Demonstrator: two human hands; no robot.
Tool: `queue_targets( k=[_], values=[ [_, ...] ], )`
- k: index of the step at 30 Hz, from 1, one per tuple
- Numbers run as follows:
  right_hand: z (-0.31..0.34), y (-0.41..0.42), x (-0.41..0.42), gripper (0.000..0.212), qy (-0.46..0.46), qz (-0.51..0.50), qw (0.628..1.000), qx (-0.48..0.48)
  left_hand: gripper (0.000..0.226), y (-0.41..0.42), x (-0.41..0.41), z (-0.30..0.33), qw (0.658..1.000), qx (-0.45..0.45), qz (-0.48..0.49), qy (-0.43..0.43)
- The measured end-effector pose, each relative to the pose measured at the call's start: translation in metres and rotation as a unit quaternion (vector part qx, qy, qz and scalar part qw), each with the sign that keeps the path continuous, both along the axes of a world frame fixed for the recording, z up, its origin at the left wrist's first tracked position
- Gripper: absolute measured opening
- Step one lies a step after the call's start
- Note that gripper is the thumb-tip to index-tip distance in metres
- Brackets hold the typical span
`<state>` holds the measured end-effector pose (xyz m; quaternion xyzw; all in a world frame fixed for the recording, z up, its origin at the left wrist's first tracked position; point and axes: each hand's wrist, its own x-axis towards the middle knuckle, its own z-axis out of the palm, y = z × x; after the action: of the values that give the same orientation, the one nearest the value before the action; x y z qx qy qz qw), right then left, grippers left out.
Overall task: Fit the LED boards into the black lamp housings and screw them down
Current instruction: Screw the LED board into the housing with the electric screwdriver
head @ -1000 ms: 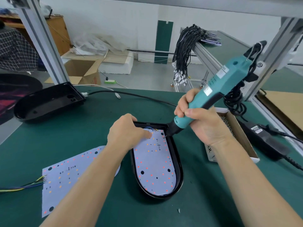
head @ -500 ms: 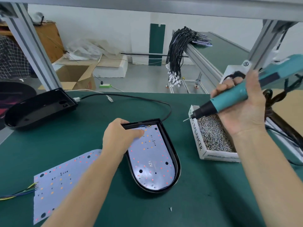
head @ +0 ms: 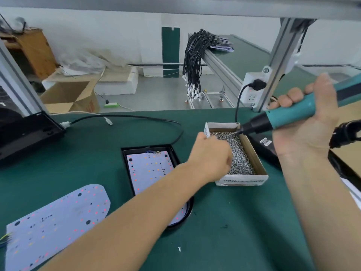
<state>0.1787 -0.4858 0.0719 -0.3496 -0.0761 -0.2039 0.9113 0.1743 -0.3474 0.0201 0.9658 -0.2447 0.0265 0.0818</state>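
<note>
A black lamp housing (head: pixel 175 155) lies on the green table with a white LED board (head: pixel 150 169) seated inside it; my left forearm hides its near end. A second loose LED board (head: pixel 56 222) lies at the lower left. My left hand (head: pixel 212 156) reaches into the open box of screws (head: pixel 241 159), fingers curled down among them; what they hold is hidden. My right hand (head: pixel 304 122) grips the teal electric screwdriver (head: pixel 289 114), its bit tip over the far end of the box.
Another empty black housing (head: pixel 25 133) sits at the far left. A black cable (head: pixel 136 118) loops across the table behind the housing. One loose screw (head: pixel 179 249) lies near the front. A power socket (head: pixel 253 89) hangs on the frame post.
My left hand left the housing and moved right into the screw box. My right hand swung the screwdriver from the board to the box and lowered the bit onto the screws.
</note>
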Motion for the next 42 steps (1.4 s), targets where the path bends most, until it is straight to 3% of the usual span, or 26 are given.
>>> queue_targets(
  k=[5,11,20,25,29,33,37,42],
  values=[
    [-0.004,-0.001,-0.002,0.023,0.015,-0.011,1.000,-0.002,0.016,-0.024,0.010,-0.002,0.994,0.101,0.021,0.039],
    [-0.004,-0.001,-0.005,0.020,0.026,-0.010,1.000,0.000,0.030,-0.028,0.009,-0.003,0.992,0.118,0.000,0.035],
    [0.002,-0.005,-0.008,0.019,0.024,-0.020,0.999,-0.003,0.013,-0.009,0.008,-0.015,0.996,-0.063,0.021,0.066],
    [0.001,-0.006,-0.009,0.021,0.028,-0.018,0.999,0.001,0.013,0.000,0.002,-0.019,0.990,-0.135,0.032,0.035],
    [0.001,-0.004,-0.010,0.021,0.032,-0.025,0.999,0.001,0.017,-0.004,-0.001,-0.013,0.981,-0.170,0.056,0.071],
    [0.002,-0.005,-0.011,0.027,0.024,-0.012,1.000,0.014,0.018,0.002,0.001,-0.002,0.941,-0.292,0.105,0.134],
    [0.006,0.000,-0.014,0.057,-0.026,0.052,0.998,0.016,0.015,0.019,-0.001,0.000,0.864,-0.447,0.131,0.191],
    [0.008,0.011,-0.014,0.047,-0.042,0.057,0.997,-0.001,0.017,0.026,-0.005,0.000,0.759,-0.576,0.155,0.261]
  ],
)
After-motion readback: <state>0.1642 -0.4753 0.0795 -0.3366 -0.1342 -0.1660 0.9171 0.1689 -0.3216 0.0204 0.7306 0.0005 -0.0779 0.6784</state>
